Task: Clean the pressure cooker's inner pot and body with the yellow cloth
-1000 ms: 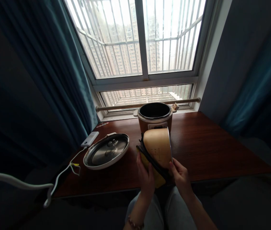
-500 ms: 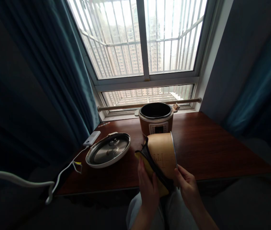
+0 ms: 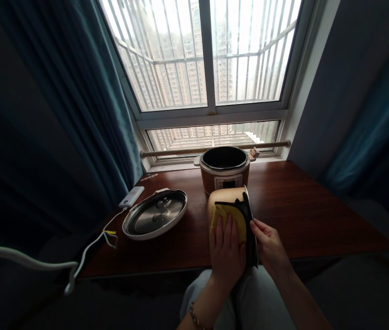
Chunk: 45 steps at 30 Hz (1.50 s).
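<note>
A tan inner cooking pot [image 3: 219,198] lies on its side over my lap at the near edge of the wooden table. My left hand [image 3: 226,253] lies flat on a yellow cloth with a black border [image 3: 236,215], pressing it against the pot's outer wall. My right hand [image 3: 270,250] grips the pot's metal rim on the right, fingers curled round it. Behind the pot stands the cooker body [image 3: 225,168], open, with a dark hollow inside. Its lid [image 3: 155,220] rests upside down on the table to the left.
A white power bank [image 3: 131,197] lies at the table's left corner with a white cable [image 3: 87,250] trailing off the edge. A wooden rod [image 3: 180,151] runs along the window sill. Teal curtains [image 3: 87,101] hang on both sides. My knees are under the table edge.
The left hand has brought the cloth from the pot's left underside up onto its outer wall and now lies flat on it. The pot has turned a little, and the right hand kept the rim.
</note>
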Each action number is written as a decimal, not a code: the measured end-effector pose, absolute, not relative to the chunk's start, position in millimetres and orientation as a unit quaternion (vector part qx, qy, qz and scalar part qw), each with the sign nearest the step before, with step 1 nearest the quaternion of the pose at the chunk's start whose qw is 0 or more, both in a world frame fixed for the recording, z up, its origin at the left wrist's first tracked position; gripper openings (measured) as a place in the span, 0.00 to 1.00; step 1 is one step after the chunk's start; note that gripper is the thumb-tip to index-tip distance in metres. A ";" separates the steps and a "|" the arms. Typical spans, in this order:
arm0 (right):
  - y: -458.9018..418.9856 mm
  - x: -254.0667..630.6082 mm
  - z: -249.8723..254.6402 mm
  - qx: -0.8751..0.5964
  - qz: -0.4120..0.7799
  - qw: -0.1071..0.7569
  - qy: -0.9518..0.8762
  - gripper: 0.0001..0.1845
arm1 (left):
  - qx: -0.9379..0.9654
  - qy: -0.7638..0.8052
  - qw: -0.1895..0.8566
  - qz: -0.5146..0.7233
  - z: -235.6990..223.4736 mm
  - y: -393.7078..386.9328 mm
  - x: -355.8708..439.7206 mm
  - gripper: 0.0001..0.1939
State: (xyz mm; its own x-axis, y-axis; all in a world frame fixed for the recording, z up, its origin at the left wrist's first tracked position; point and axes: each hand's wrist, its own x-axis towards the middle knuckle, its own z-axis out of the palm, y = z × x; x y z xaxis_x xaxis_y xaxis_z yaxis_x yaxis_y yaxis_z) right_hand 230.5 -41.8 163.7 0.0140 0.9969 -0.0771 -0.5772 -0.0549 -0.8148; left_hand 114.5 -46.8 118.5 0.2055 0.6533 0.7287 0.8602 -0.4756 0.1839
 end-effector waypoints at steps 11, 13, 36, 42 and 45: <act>-28.4 242.5 154.4 -0.359 0.657 0.593 -0.295 0.26 | -0.577 -0.556 -0.227 -0.554 97.5 -31.1 80.5 0.26; -32.4 246.5 142.0 -0.366 0.649 0.599 -0.294 0.26 | -0.555 -0.562 -0.250 -0.560 96.7 -31.7 80.1 0.26; -67.1 249.0 143.4 -0.387 0.618 0.590 -0.347 0.19 | -0.693 -0.541 -0.002 -0.477 79.0 -70.6 108.9 0.34; -54.9 245.3 155.1 -0.383 0.624 0.594 -0.333 0.18 | -0.760 -0.513 0.029 -0.397 82.7 -64.0 128.0 0.32; -51.4 245.9 158.2 -0.378 0.638 0.587 -0.325 0.17 | -0.738 -0.523 0.035 -0.424 90.0 -54.8 118.8 0.33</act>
State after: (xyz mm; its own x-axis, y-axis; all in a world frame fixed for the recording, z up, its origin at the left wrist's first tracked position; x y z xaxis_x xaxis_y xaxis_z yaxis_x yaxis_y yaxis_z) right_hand 245.9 -51.4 158.2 -0.0257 0.9945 -0.1020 -0.5036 -0.1010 -0.8580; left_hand 118.8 -54.8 90.0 0.0926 0.7423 0.6637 0.8022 -0.4505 0.3919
